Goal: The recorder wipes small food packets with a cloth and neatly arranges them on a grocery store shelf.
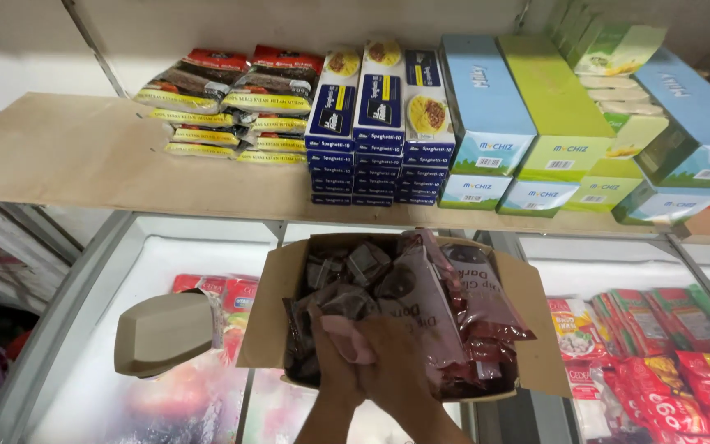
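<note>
Leftmost, a bare plywood shelf board [59,156] runs across the top, and below it a matt grey-beige plastic handle [166,331] sits on the sliding glass lid of a chest freezer [125,271]. Further right on the shelf lie flat, glossy red-and-yellow packets [228,103], then 3 stacks of dark blue cardboard pasta boxes [380,123], then long blue and green cartons [552,123].

Below, an open brown cardboard box [269,316] rests on the freezer lid, flaps out, filled with crinkly dark brown and maroon foil pouches [429,300]. Both forearms rise from the bottom edge into the box's near side. The left hand [334,358] is curled among the dark pouches at the box's left, fingers closed around one of them. The right hand [396,362] presses against the left, its fingers bent round the lower end of a tall maroon pouch [421,304] that stands tilted just above it. Rightmost, under the glass, lie shiny red and green frozen-food bags [667,362].
</note>
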